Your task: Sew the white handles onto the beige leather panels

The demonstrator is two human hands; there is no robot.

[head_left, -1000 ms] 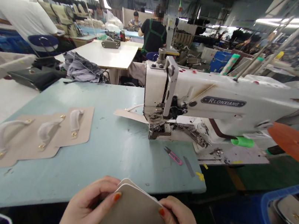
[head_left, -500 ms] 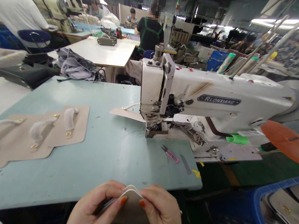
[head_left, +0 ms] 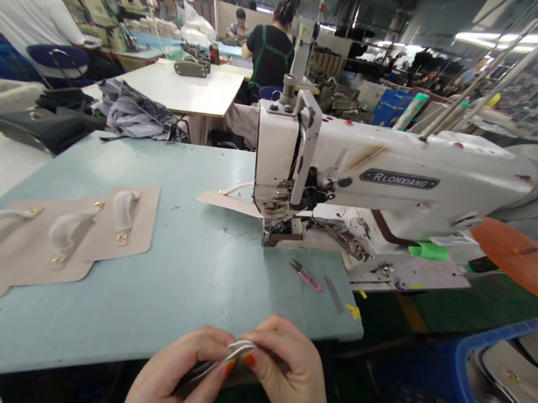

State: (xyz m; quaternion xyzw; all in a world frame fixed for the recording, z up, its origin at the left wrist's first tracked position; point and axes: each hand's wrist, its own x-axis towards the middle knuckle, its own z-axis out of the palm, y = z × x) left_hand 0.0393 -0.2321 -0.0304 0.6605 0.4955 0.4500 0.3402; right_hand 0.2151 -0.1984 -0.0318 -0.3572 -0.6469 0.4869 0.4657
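Note:
Between my two hands a thin layered beige panel [head_left: 242, 346] with pale edges is bent into a curve, just off the table's front edge. My left hand [head_left: 185, 371] pinches it from one side, thumb against fingers. My right hand [head_left: 288, 371] grips the other side the same way, its thumb close to the left one. Most of the panel is hidden by the hands. Beyond them stands a white sewing machine [head_left: 395, 170], with another beige panel [head_left: 231, 203] lying partly behind its head. Pink thread snips [head_left: 307, 276] lie on the table near the machine.
Overlapping beige panels with wrapped handles [head_left: 119, 219] lie at the left of the light-blue table [head_left: 176, 282]. At the right stands a blue basket [head_left: 464, 365] holding more panels. An orange disc [head_left: 525, 261] juts out below the machine. Other people sit farther back.
My right hand has risen slightly and tilted, and the panel's peaked bend has become a flatter, slanted curve. Both hands still grip it. The view has shifted a little.

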